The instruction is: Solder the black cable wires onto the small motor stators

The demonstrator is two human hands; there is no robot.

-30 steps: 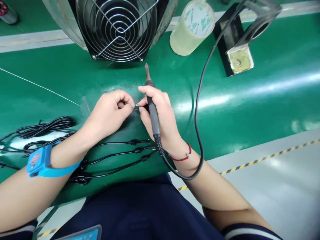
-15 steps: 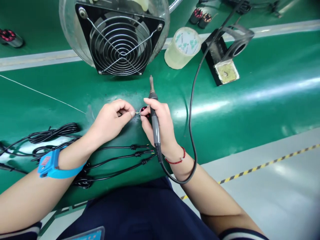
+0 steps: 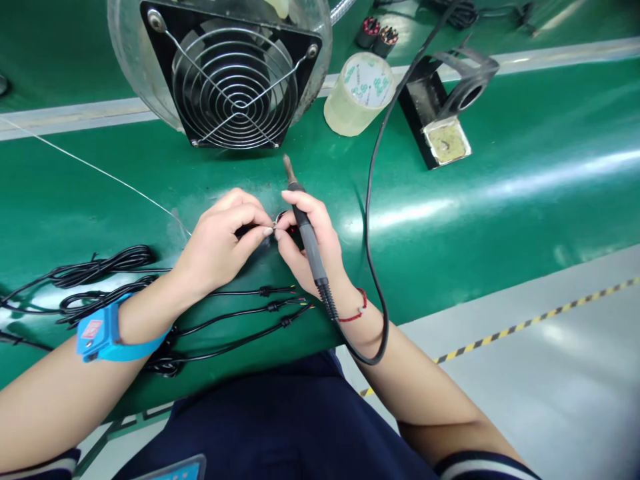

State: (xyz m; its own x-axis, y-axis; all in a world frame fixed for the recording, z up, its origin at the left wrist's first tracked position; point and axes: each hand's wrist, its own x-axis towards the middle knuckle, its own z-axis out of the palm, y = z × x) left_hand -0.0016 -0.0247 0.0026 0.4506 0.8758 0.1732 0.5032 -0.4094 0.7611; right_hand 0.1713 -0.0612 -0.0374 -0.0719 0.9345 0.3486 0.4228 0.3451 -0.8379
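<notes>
My right hand (image 3: 313,250) is closed round a grey soldering iron (image 3: 306,233), whose tip points away towards the fan, and its fingertips also pinch a small round red and black part (image 3: 286,219). My left hand (image 3: 225,237) is closed in a pinch on a thin metal pin or wire end that meets that part. A blue wrist strap (image 3: 103,331) sits on my left wrist. A thin solder wire (image 3: 90,167) runs from the far left towards my left hand. Three black cables with bared coloured ends (image 3: 270,308) lie just below my hands.
A black fan with a wire guard (image 3: 233,80) stands behind my hands. A roll of clear tape (image 3: 357,93) and a black iron stand with a sponge (image 3: 443,110) lie at the back right. Black cable bundles (image 3: 80,280) lie left on the green belt (image 3: 500,200). Grey floor shows right.
The view has pulled back and shifted, so the fan and tape show more fully. My hands stay pinched together; the iron's tip has tilted slightly left.
</notes>
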